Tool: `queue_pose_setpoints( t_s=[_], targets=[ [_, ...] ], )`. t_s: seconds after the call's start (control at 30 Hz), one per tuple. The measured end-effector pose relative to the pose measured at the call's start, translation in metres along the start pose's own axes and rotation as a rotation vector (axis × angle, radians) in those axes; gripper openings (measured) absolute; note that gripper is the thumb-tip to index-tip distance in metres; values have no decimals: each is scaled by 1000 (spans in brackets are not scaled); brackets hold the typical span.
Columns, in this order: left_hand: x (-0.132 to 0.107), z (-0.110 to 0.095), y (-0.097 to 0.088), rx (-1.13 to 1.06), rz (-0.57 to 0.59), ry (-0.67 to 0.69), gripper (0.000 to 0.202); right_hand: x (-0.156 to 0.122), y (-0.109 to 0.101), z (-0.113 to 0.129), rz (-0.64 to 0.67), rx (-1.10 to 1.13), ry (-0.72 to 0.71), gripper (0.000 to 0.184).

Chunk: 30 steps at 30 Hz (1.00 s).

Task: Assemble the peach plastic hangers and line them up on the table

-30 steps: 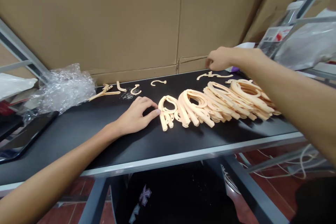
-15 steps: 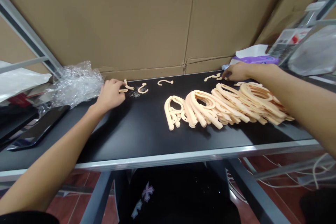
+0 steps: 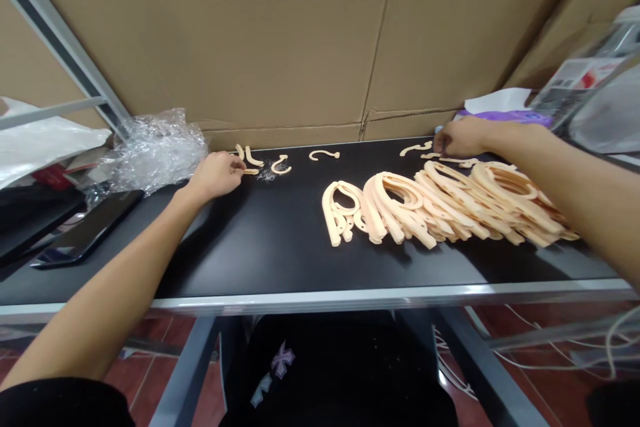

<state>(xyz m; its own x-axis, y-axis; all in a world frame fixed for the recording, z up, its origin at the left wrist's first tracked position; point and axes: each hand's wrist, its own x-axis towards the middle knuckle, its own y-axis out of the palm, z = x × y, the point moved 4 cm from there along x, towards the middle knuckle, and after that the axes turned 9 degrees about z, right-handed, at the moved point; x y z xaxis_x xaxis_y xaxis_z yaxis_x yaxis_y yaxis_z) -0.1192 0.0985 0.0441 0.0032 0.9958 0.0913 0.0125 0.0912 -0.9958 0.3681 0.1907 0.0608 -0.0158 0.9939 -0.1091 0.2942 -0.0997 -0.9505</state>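
At the back left of the black table, my left hand [image 3: 217,175] has its fingers closed on a short beige plastic hanger piece [image 3: 251,171]. Beside it lie a curved piece [image 3: 254,157] and a hanger hook [image 3: 281,165]. Another hook [image 3: 325,155] rests alone near the back edge. My right hand [image 3: 461,137] reaches to the back right, fingers bent down and together; whatever they pinch is hidden. Close to those fingertips are a small hook [image 3: 416,148] and a thin long beige piece [image 3: 453,160]. A row of folded beige hangers [image 3: 400,207] overlaps in front of the right arm.
Crumpled clear plastic wrap [image 3: 155,153] and a black phone [image 3: 90,230] lie at the left. A purple tissue pack [image 3: 520,117] and a clear plastic bottle [image 3: 585,73] stand at the back right. Cardboard [image 3: 250,40] walls the rear; metal posts frame both sides.
The view has shifted slightly left, so things appear further right. My right hand has drawn off the small hook, and the thin long piece shows more below it. My left hand stays by the pieces.
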Motion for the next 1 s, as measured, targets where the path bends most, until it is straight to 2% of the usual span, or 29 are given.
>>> queue_pose_setpoints(
  t_s=[0.1,0.17,0.2,0.27,0.37,0.47,0.57,0.63,0.73,0.87,1.0],
  targets=[
    [1,8,-5,-164,-71,-20,46,-2,-14,24,48,-24,-117,28],
    [1,12,-6,-218,-100,-10,44,-8,-31,50,20,-24,-166,32],
    [1,14,-6,-235,-106,-4,41,-12,-41,65,-5,-17,-185,33],
    [2,17,-6,-248,-119,5,32,-27,-62,104,-92,1,-309,36],
    [4,19,-4,-242,-117,17,21,-49,-83,167,-102,30,-489,38],
    [5,19,-1,-251,-64,16,28,-65,-91,222,-83,31,-693,54],
    [2,11,-2,-219,-35,19,32,-72,-84,259,-27,-47,-815,60],
    [-2,-1,-4,-173,-42,43,34,-74,-78,272,0,-74,-880,60],
    [-10,-22,-7,-152,-34,56,39,-77,-72,280,12,-69,-923,57],
    [-18,-46,-10,-273,24,94,40,-79,-70,272,13,-48,-947,55],
    [-23,-54,-16,-448,13,163,36,-80,-72,255,-23,-4,-904,46]
  ],
)
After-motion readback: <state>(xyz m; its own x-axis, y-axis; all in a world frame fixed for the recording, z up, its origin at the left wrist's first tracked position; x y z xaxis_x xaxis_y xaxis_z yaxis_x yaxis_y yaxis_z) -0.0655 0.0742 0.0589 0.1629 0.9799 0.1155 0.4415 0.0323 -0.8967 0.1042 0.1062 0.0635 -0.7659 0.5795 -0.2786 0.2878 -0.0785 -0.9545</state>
